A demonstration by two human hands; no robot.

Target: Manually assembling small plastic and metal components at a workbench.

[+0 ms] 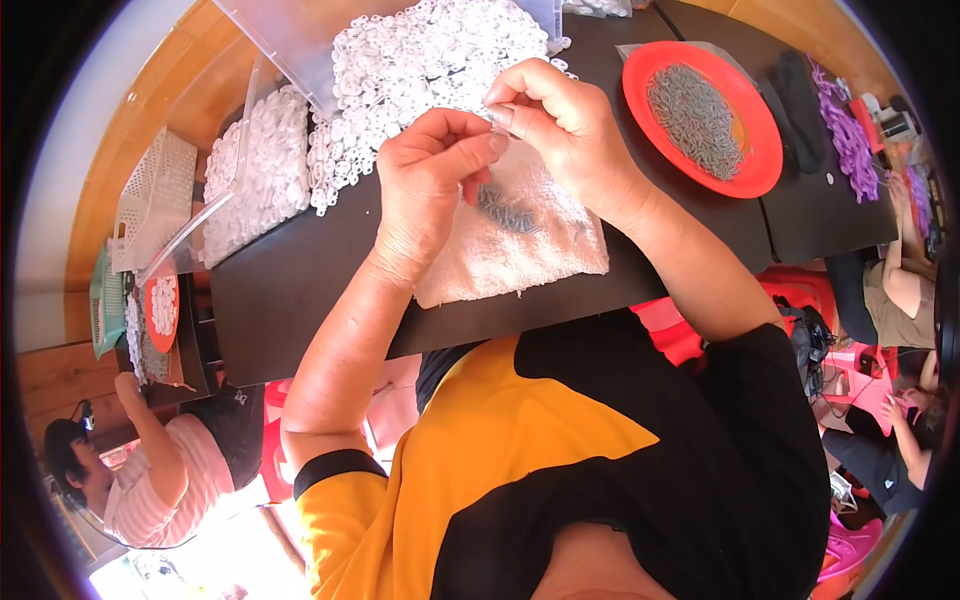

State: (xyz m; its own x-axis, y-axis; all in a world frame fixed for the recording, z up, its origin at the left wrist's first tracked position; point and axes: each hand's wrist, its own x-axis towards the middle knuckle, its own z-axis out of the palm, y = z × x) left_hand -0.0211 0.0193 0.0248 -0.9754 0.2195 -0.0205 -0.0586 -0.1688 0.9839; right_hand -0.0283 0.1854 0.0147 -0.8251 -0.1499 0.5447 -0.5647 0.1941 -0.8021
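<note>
My left hand [430, 190] and my right hand [575, 135] meet over a pale towel [545, 262]. Thumb and forefinger are pinched on each hand, with the fingertips nearly touching. Between them is something tiny and whitish, mostly hidden by the fingers. A small heap of slim grey pieces [508, 212] lies on the towel just below my hands. Past my fingertips spreads a big pile of small white plastic pieces [420, 60], each with holes. To the right, a red plate [760, 165] holds many more of the grey pieces.
The dark table [290, 290] carries a clear plastic bin [285, 40] and another white heap [260, 165] at left. A white basket [155, 200] stands beyond. Purple strips [850, 145] lie far right. A co-worker [165, 470] sits at left; other people [900, 290] are at right.
</note>
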